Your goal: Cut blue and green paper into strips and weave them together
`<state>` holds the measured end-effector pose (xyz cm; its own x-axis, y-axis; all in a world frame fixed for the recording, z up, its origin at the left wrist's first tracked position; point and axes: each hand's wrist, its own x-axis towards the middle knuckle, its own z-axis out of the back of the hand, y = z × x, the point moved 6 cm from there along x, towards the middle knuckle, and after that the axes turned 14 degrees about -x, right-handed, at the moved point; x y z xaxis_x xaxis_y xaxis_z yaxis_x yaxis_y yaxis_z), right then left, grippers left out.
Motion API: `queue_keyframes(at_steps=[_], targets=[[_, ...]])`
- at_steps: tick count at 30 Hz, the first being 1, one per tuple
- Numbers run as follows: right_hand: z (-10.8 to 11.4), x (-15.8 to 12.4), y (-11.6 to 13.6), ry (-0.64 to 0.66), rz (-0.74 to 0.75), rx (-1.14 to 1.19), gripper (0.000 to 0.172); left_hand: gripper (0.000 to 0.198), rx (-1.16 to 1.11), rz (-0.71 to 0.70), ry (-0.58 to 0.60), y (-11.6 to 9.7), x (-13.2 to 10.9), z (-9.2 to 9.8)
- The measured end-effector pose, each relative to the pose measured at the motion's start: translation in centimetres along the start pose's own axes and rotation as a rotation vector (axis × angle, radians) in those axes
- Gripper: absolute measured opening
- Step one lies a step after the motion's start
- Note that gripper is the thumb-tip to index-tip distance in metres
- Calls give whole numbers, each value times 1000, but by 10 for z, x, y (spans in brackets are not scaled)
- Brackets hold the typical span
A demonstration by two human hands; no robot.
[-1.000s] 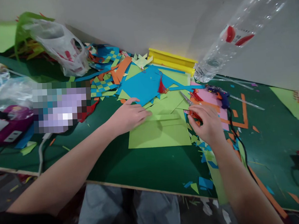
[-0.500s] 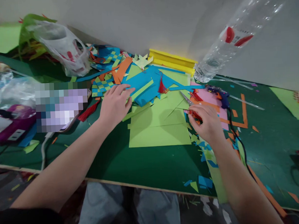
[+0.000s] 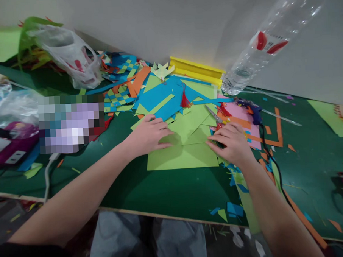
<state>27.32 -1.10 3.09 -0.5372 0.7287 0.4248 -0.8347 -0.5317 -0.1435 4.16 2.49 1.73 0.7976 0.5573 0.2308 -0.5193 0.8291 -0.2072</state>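
My left hand (image 3: 150,137) is open, its fingers spread over the left side of a light green paper sheet (image 3: 172,157); whether it touches the sheet I cannot tell. On the right edge of the sheet is my right hand (image 3: 230,143), fingers stretched out, holding nothing. Scissors (image 3: 213,112) with red handles lie beneath and just beyond my right fingers, blades pointing away to the left; the handles are partly hidden. Behind the sheet lies a blue paper piece (image 3: 158,95) with a light green strip (image 3: 163,104) across it and a red tassel (image 3: 184,98) on it.
At the back stands a yellow plastic channel (image 3: 196,71) against the wall, beside a clear bottle (image 3: 253,56). Woven paper pieces (image 3: 120,98) and scraps sit left of centre. A phone (image 3: 74,125) with a cable, a plastic bag (image 3: 77,60) and a glue gun (image 3: 253,111) are around.
My right hand has let go of the scissors, which now lie on the table. My left hand has come off the blue paper and moved nearer and rightward over the green sheet.
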Motion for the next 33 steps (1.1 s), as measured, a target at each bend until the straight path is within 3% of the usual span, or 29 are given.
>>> queue_keyframes(at_steps=[12, 21, 28, 33], targets=[[-8, 2, 15, 128, 108, 71, 24, 31, -140, -5, 15, -4, 3, -4], [-2, 3, 13, 65, 78, 31, 17, 20, -317, 28, 14, -2, 2, 0], [6, 2, 3, -46, -26, -72, 21, 26, -280, 269, -91, 41, -11, 17], [6, 4, 3, -40, -34, -71, 24, 33, -12, 425, -192, 64, -27, 32]])
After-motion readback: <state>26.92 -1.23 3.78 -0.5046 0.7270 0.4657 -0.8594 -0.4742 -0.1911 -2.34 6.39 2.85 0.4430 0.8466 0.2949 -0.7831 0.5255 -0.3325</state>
